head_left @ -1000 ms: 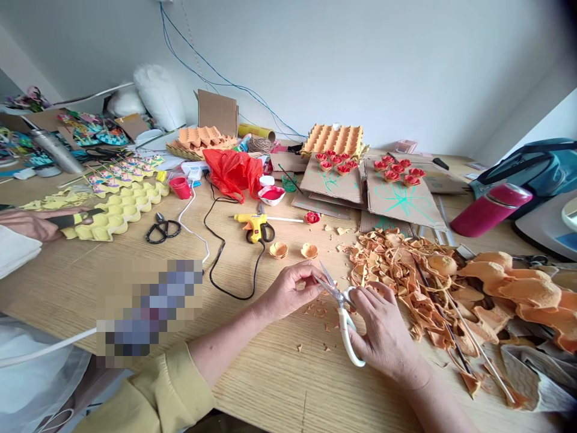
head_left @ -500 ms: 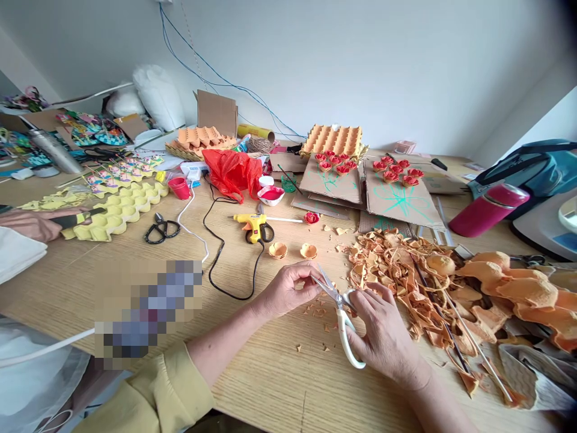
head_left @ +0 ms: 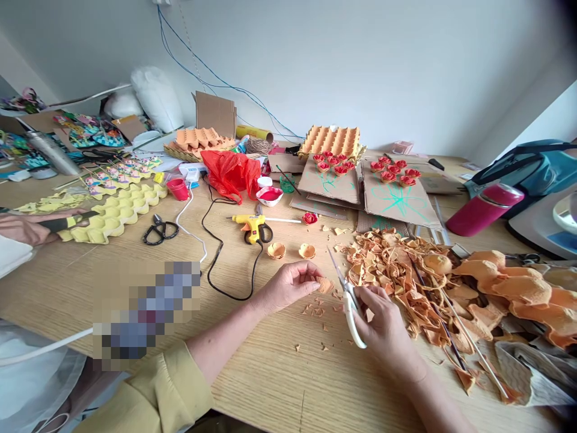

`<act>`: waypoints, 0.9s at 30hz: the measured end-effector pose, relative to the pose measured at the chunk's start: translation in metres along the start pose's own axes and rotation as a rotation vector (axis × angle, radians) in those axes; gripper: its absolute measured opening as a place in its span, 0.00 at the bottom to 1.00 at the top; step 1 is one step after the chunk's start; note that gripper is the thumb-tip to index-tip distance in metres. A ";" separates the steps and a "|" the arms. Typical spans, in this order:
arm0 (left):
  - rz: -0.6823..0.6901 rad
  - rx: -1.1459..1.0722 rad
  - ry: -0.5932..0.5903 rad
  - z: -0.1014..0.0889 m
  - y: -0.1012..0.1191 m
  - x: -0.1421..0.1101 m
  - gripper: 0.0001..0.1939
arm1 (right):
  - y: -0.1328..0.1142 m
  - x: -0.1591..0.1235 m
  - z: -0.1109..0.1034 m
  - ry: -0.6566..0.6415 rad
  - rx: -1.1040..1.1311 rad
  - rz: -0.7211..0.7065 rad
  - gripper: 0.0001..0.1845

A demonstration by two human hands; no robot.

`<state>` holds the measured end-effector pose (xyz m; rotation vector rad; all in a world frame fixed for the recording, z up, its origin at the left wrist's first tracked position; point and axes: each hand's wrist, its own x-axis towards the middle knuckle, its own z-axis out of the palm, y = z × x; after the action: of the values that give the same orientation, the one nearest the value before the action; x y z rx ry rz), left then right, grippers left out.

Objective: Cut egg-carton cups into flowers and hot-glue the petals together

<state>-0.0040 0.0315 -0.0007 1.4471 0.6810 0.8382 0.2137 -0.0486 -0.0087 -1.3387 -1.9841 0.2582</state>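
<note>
My left hand (head_left: 291,285) pinches a small orange piece of egg carton (head_left: 325,285) between thumb and fingertips. In my right hand (head_left: 383,322) are white-handled scissors (head_left: 353,319), their blades pointing up and away, just right of the piece and apart from it. Small orange trimmings lie scattered on the wood below both hands. Beyond my left hand stand two cut orange carton cups (head_left: 276,251), (head_left: 307,251), shaped like petalled bowls. A red-painted flower (head_left: 309,218) lies behind them.
A yellow glue gun (head_left: 252,225) with a black cord and black scissors (head_left: 160,231) lie to the left. Orange scraps (head_left: 383,258) heap at right near a pink bottle (head_left: 484,209). Red flowers stand on cardboard (head_left: 396,201). Another person's hand (head_left: 83,219) is by a yellow carton (head_left: 121,213).
The scissors have come away from the piece to the right, their blades now closer together. The orange piece in my left hand has turned into clearer view.
</note>
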 end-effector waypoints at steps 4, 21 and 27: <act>-0.061 -0.015 -0.002 0.001 0.001 -0.001 0.11 | -0.002 0.000 -0.004 -0.007 0.189 0.216 0.15; -0.077 -0.053 -0.157 0.021 0.007 -0.015 0.17 | -0.022 0.005 0.002 -0.113 0.584 0.282 0.13; -0.078 -0.231 -0.146 0.024 -0.005 -0.015 0.33 | -0.009 -0.003 0.013 -0.086 0.688 0.309 0.15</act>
<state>0.0081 0.0063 -0.0062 1.2518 0.5093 0.7174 0.1993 -0.0519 -0.0149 -1.1655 -1.5203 1.0511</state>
